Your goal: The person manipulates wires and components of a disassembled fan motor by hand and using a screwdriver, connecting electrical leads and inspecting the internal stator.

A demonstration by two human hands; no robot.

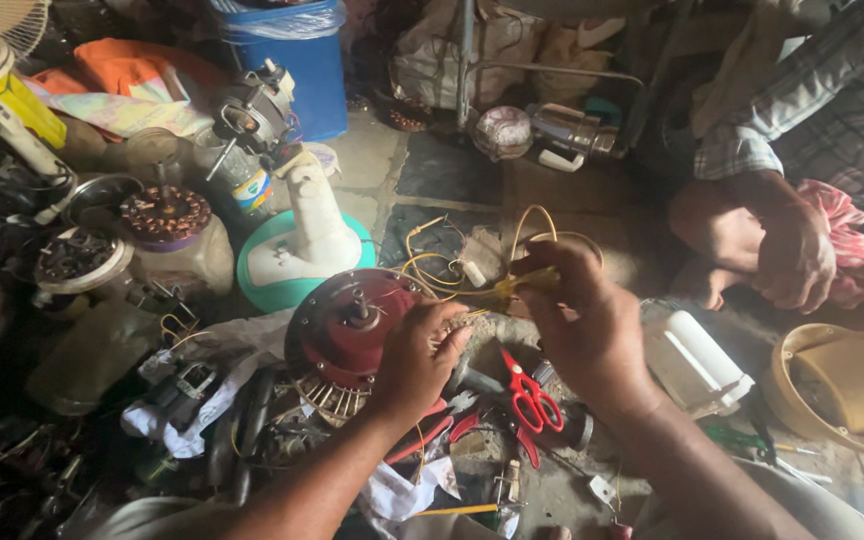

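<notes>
Presently the person's left hand [422, 355] rests curled on the rim of a red fan motor [352, 335], fingers bent against its edge, steadying it on the floor; whether it truly clamps the housing or only presses on it cannot be told. The right hand [577, 310] is clenched on a yellow-handled tool [512, 288], held just above and to the right of the motor, with its tip among the yellow wires [432, 262] that loop out of the housing. Judged from this, the step in hand is work on the motor's wiring at the point where the leads leave the casing. The next move would call for a steady housing and fine control of the tool tip, since the leads are thin and crowded together. Red-handled scissors [530, 395] lie just below the right hand, near red-handled pliers [432, 430]. The surface is a stone floor [452, 170], dim and heavily cluttered. A white fan base on a teal foot [302, 245] stands just behind the motor; copper-wound motor cores [164, 213] sit to the left; a blue bin [297, 60] stands at the back. At the right, another person in a checked sleeve [812, 90] sits with a hand [792, 250] by a pink cloth [842, 225], well apart from the work.
</notes>
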